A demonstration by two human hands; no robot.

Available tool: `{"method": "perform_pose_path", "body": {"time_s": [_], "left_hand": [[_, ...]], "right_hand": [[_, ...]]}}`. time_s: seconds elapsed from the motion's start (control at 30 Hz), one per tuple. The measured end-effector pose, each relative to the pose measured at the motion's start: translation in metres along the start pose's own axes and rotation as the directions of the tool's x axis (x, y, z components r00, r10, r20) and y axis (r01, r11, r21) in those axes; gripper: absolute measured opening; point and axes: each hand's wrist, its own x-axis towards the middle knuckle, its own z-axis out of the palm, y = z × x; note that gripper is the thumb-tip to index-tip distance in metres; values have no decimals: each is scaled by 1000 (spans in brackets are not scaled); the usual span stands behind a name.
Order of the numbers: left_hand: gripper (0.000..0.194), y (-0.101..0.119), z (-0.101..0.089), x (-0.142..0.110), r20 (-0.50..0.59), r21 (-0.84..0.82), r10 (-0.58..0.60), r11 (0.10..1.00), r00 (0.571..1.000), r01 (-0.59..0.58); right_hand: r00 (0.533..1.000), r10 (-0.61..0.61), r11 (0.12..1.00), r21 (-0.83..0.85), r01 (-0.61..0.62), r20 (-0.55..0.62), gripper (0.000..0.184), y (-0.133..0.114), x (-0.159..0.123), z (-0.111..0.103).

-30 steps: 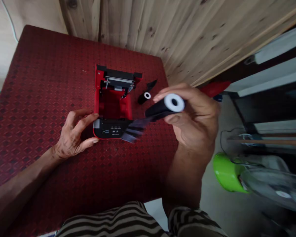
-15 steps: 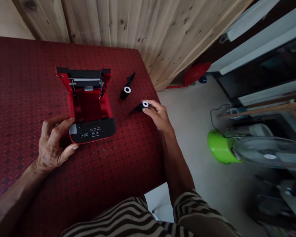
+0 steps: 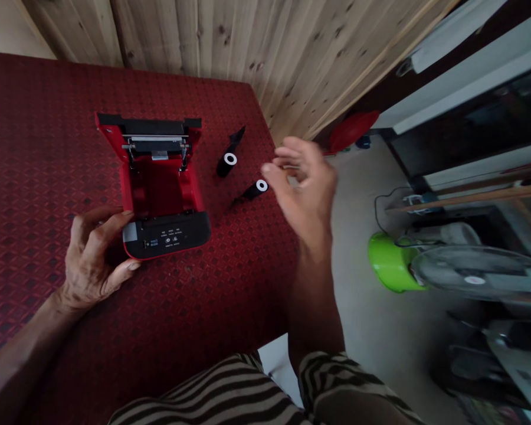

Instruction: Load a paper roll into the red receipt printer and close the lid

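Note:
A small red and black printer (image 3: 161,189) sits on the red patterned table (image 3: 48,118) with its lid raised and its red bay bare. My left hand (image 3: 92,257) grips the printer's near left corner, thumb under the black control panel. Two black rolls with white cores lie to the printer's right: one (image 3: 227,161) farther back with a loose strip, one (image 3: 254,190) nearer the table's edge. My right hand (image 3: 303,189) hovers just right of the nearer roll, fingers spread and holding nothing.
A wooden plank wall (image 3: 248,41) rises behind the table. On the floor to the right stand a green pot (image 3: 392,262), a fan (image 3: 482,271) and a low dark cabinet (image 3: 478,118). A red object (image 3: 351,130) lies by the wall.
My right hand carried a black roll down to the table, set it by the first roll, let go and lifted away open. My left hand stayed on the printer.

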Motion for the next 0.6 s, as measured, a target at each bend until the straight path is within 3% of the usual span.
{"method": "perform_pose_path", "body": {"time_s": [0.13, 0.27, 0.47, 0.53, 0.6], "left_hand": [[78, 0, 0, -1, -4, -12, 4, 1000, 1000, -4], [77, 1, 1, 0, -5, -27, 12, 1000, 1000, -13], [75, 1, 1, 0, -8, -19, 15, 1000, 1000, -15], [73, 3, 0, 1, 6, -1, 20, 1000, 1000, -20], [69, 6, -2, 2, 36, 32, 13, 999, 999, -14]], "right_hand": [[988, 114, 960, -266, -83, 101, 57, -39, 19, 56], [967, 232, 890, -423, -168, 104, 46, -44, 29, 90], [969, 207, 910, -391, -139, 137, 21, -28, 31, 95], [981, 148, 951, -289, -107, 126, 14, -25, 29, 88], [991, 80, 995, -70, -72, 112, 14, -27, 25, 75]]}}
